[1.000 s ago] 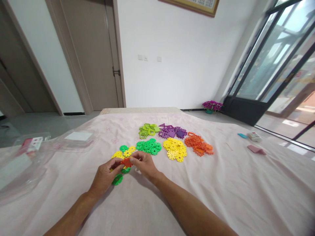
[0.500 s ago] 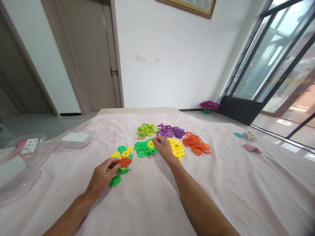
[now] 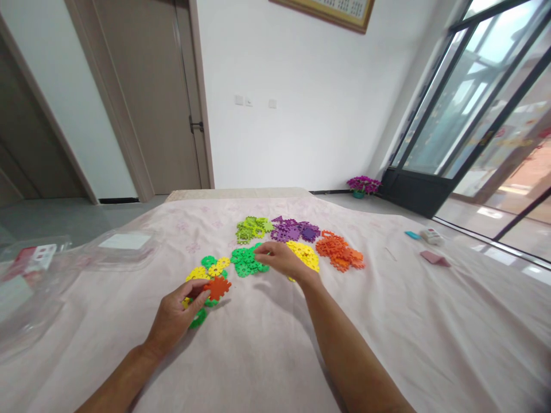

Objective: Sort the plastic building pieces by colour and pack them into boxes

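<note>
My left hand (image 3: 176,310) pinches a red-orange toothed disc (image 3: 217,288) between thumb and fingers. Beneath and behind it lie yellow and green flower-shaped discs (image 3: 198,273), partly covered by the hand; whether they are joined, I cannot tell. My right hand (image 3: 282,261) hovers over the right side of the green disc pile (image 3: 244,263), fingers apart, with nothing visible in them. Behind its wrist the yellow disc pile (image 3: 307,255) is partly hidden.
At the back sit a lime-green pile (image 3: 252,228) and a purple pile (image 3: 293,229), with an orange pile (image 3: 340,252) to the right. Clear plastic packaging (image 3: 124,244) lies at left. A pink cloth (image 3: 434,258) and a small white box (image 3: 431,236) rest at right.
A yellow disc seen at my right fingertips earlier no longer shows there. The right hand's fingers have spread over the green pile. My left hand keeps the red-orange disc, turned slightly.
</note>
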The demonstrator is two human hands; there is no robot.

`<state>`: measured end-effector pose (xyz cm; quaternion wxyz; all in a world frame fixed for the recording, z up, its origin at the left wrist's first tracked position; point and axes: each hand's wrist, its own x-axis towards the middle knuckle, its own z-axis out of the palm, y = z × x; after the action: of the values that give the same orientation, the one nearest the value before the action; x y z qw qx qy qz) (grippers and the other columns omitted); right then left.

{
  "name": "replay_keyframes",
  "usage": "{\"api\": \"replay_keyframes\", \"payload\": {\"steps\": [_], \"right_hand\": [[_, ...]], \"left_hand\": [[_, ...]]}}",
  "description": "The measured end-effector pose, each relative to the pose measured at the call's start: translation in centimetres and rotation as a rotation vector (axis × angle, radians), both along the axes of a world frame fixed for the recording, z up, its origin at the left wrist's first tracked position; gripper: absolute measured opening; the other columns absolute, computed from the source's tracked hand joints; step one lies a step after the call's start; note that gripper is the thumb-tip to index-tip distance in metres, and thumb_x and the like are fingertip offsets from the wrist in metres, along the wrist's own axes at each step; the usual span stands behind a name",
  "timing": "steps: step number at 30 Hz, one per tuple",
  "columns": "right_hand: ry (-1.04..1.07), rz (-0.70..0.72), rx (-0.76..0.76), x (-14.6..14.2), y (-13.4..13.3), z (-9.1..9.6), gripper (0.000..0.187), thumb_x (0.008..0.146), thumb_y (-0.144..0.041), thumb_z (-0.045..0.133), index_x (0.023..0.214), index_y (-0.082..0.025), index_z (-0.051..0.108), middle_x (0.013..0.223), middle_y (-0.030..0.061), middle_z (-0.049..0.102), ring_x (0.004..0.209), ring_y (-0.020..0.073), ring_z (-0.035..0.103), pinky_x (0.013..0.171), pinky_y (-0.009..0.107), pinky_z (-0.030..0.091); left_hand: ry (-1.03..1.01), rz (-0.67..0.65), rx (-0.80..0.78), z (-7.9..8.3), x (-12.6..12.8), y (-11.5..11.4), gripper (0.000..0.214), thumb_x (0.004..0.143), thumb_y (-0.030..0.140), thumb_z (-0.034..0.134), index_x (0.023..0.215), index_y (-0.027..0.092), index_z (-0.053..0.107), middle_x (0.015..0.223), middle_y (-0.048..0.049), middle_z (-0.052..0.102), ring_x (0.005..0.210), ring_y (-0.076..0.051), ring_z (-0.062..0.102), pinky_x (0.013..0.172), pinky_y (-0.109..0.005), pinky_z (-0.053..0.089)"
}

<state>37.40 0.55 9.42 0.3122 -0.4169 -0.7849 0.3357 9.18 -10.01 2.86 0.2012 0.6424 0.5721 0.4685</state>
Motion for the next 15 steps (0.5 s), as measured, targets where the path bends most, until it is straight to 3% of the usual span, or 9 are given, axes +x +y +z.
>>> {"api": "replay_keyframes", "payload": {"steps": [2, 4, 7, 10, 15], "right_hand": [[0.008, 0.199, -0.094, -3.1, -1.8, -0.4, 0.032, 0.076, -0.040, 0.072, 0.103, -0.022, 0.073, 0.091, -0.0001, 0.072, 0.075, 0.0143, 0.062, 0.065, 0.022, 0.043], [0.021, 0.342, -0.091, -5.7, -3.4, -1.1, 0.028, 0.075, -0.038, 0.075, 0.099, -0.024, 0.073, 0.088, -0.0019, 0.071, 0.074, 0.0137, 0.061, 0.064, 0.022, 0.043], [0.017, 0.366, -0.112, -7.3, -4.4, -2.1, 0.010, 0.081, -0.030, 0.068, 0.086, -0.023, 0.073, 0.073, -0.0039, 0.068, 0.062, 0.0113, 0.057, 0.057, 0.021, 0.040], [0.016, 0.213, -0.056, -6.2, -3.3, -2.2, 0.014, 0.079, -0.022, 0.065, 0.092, -0.022, 0.072, 0.074, -0.0030, 0.069, 0.062, 0.0119, 0.058, 0.057, 0.021, 0.040], [-0.119, -0.290, 0.196, 0.3, 0.9, -1.1, 0.030, 0.080, -0.021, 0.059, 0.108, -0.019, 0.069, 0.092, 0.0034, 0.072, 0.082, 0.0182, 0.063, 0.072, 0.026, 0.044]], "left_hand": [[-0.014, -0.018, 0.000, 0.3, 0.3, -0.3, 0.036, 0.082, 0.050, 0.064, 0.100, 0.020, 0.072, 0.099, -0.0061, 0.076, 0.089, -0.023, 0.071, 0.082, -0.033, 0.056], [-0.029, -0.043, -0.007, 0.5, 0.5, -0.6, 0.035, 0.082, 0.050, 0.065, 0.099, 0.020, 0.072, 0.096, -0.0053, 0.077, 0.088, -0.023, 0.071, 0.082, -0.032, 0.057], [-0.026, -0.084, -0.033, 0.7, 0.7, -0.8, 0.036, 0.082, 0.051, 0.065, 0.099, 0.020, 0.072, 0.095, -0.0054, 0.077, 0.089, -0.023, 0.071, 0.082, -0.032, 0.057], [0.033, -0.084, -0.048, 0.7, 0.5, -0.7, 0.037, 0.085, 0.050, 0.061, 0.108, 0.022, 0.070, 0.103, -0.0060, 0.076, 0.097, -0.024, 0.070, 0.090, -0.037, 0.055], [0.277, -0.038, 0.094, 0.0, -1.1, 0.8, 0.044, 0.082, 0.048, 0.065, 0.119, 0.024, 0.065, 0.128, -0.0088, 0.066, 0.122, -0.028, 0.058, 0.108, -0.046, 0.042]]}}
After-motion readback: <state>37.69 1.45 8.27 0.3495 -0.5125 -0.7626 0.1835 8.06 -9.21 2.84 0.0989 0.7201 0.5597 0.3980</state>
